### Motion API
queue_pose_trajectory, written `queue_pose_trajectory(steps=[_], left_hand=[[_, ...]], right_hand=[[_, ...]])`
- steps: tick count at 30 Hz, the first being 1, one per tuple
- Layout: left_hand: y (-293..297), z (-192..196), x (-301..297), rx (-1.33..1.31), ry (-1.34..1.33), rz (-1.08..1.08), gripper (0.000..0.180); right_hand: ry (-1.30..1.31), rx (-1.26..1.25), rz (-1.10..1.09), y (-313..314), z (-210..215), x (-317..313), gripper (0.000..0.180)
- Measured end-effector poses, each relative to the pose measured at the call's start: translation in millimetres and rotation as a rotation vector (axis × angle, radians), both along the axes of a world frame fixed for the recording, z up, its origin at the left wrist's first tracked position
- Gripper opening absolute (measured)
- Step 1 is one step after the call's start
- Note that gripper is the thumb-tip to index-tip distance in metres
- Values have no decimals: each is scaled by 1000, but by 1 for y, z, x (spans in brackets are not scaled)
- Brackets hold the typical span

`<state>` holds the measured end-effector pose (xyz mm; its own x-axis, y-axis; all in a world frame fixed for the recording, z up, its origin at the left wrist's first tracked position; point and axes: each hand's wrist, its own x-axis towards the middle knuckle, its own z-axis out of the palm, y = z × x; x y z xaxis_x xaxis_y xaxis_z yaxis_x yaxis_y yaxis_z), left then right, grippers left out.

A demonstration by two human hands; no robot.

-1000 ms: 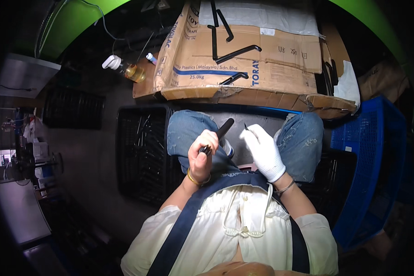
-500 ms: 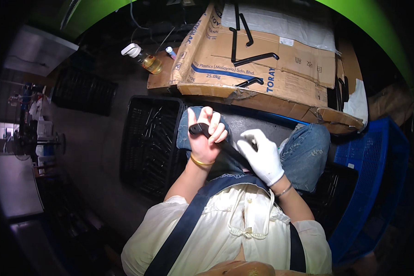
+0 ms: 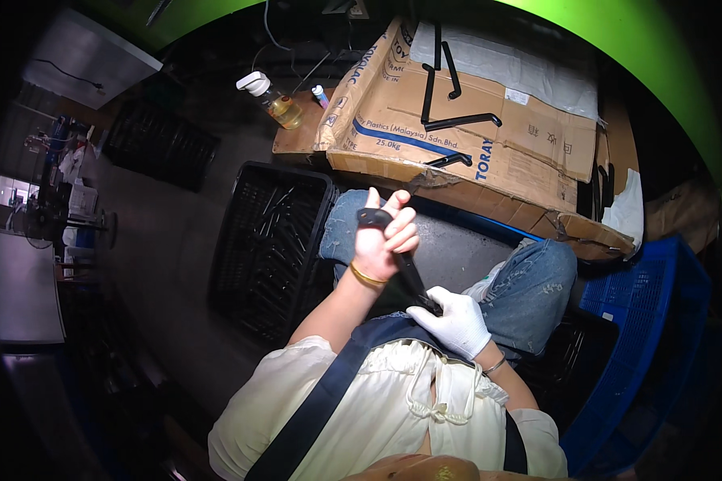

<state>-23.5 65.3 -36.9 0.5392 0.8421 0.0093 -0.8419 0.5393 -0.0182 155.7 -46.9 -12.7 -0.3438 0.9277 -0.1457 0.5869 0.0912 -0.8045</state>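
Note:
A black bent bar (image 3: 410, 277) with a rounded, hooked end slants across my lap. My bare left hand (image 3: 383, 247) is closed round its upper part, and the hooked end shows between thumb and fingers. In a white glove, my right hand (image 3: 460, 325) pinches the lower end close to my apron (image 3: 393, 329). The fingertips of that hand are partly hidden. Similar black bent bars (image 3: 464, 122) lie in front of me on a flattened cardboard carton (image 3: 529, 128).
A black crate (image 3: 319, 178) filled with black bars stands at my left. Blue plastic crates (image 3: 630, 301) are on the right. A spray bottle with yellow liquid (image 3: 285, 111) and a small white-and-blue tube (image 3: 320, 94) stand left of the carton. My knees flank the work area.
My right hand has moved down along the bar toward my waist and closed on its lower end. My left hand keeps its hold; the bar is tilted more steeply. The view has shifted slightly.

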Motion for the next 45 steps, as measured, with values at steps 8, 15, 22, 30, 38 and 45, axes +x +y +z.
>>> queue_pose_trajectory(steps=[8,15,22,30,38,45], left_hand=[[-12,-34,-1,288,1185,373,28],[56,-145,-209,-51,2040,968,21],[147,-141,-162,411,2212,988,16],[247,-133,32,1003,2464,-245,23],[262,-185,62,1089,2452,-933,41],[264,-187,46,1263,2290,-921,39]], right_hand=[[283,39,-1066,-21,-38,134,26],[314,-354,-1910,-200,-184,306,56],[383,-1048,-1981,-333,-344,321,52],[189,-733,-1944,-247,-240,284,33],[242,-611,-1944,-291,-210,282,23],[229,-368,-1860,-234,-176,296,23]])
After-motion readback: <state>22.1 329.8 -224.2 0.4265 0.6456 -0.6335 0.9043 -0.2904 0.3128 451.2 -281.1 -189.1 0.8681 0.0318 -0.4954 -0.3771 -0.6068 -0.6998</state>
